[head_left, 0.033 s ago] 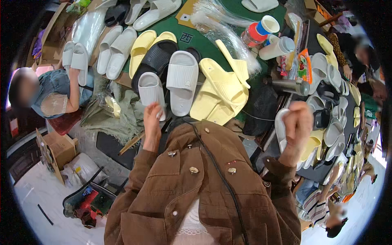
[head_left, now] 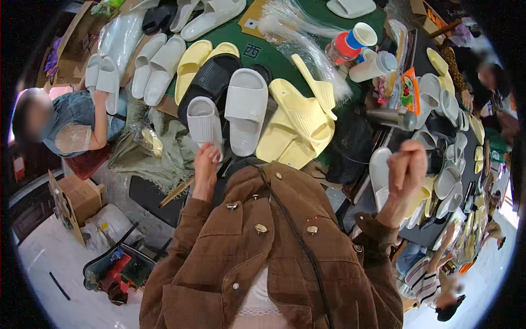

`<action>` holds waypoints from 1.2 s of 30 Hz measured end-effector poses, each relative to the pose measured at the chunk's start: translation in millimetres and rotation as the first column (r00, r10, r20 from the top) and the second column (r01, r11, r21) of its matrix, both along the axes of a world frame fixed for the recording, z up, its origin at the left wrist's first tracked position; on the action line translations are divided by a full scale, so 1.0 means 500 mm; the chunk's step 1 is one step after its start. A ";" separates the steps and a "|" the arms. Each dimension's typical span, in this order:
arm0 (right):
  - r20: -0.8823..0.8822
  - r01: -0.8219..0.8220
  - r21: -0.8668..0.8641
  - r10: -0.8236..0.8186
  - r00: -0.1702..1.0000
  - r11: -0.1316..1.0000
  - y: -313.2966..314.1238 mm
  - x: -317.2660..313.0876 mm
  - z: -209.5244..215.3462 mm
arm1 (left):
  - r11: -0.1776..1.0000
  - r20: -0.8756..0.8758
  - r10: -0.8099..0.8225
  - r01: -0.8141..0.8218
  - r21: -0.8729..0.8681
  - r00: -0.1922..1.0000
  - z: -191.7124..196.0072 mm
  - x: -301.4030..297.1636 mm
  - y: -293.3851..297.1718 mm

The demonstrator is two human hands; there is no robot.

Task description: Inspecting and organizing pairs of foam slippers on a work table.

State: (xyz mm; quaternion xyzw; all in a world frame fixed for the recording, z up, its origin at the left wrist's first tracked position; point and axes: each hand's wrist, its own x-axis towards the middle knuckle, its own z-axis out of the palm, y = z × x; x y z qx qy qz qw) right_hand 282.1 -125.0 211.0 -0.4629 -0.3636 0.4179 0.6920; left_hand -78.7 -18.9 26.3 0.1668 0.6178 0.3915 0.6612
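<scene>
My left hand [head_left: 205,169] is closed at the heel end of a small grey slide slipper [head_left: 203,118], its fingers pinching the edge. Beside that slipper lies a larger grey slipper [head_left: 245,112], with its heel toward me. To the right, yellow slippers [head_left: 298,126] lie overlapping, one tipped across the others. Behind the small grey slipper are black slippers [head_left: 211,79]. My right hand [head_left: 406,174] is raised at the right with curled fingers; whatever they may hold is hidden. A pale grey slipper [head_left: 379,171] lies just left of it.
Clear plastic bags [head_left: 298,33] spread over the green tabletop [head_left: 257,63]. A white cup [head_left: 375,67] and a metal flask [head_left: 397,118] stand at the right. More slippers cover a dark table [head_left: 422,233] there. A co-worker [head_left: 76,123] at the left holds white slippers.
My right hand has shifted slightly right, showing more of the pale grey slipper beside it. My left hand stays at the small grey slipper.
</scene>
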 end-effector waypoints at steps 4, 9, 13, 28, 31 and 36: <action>0.227 0.243 -0.395 -0.162 0.960 0.886 -0.014 0.028 -0.036 | 0.997 0.222 0.084 -0.081 -0.020 0.972 -0.090 -0.009 0.011; 0.161 0.077 -0.599 0.026 0.987 0.797 -0.002 -0.009 -0.162 | 0.971 0.146 0.009 -0.044 0.236 0.989 -0.075 0.104 0.057; 0.013 -0.049 -0.628 0.074 0.997 0.777 -0.014 -0.046 -0.239 | 0.939 0.087 -0.216 0.182 0.291 0.973 -0.038 0.166 0.074; 0.039 0.122 -0.597 -0.123 0.992 0.793 -0.029 -0.031 -0.303 | 0.877 0.469 0.309 -0.439 0.197 0.827 0.021 0.079 0.120; 0.161 0.170 -0.617 -0.087 0.983 0.768 -0.013 -0.009 -0.307 | 0.883 0.365 0.160 -0.298 0.363 0.917 0.064 0.005 0.217; 0.736 0.168 -0.334 0.145 0.661 0.927 0.083 0.016 -0.324 | 0.874 0.264 0.261 -0.343 0.344 0.929 0.065 -0.040 0.447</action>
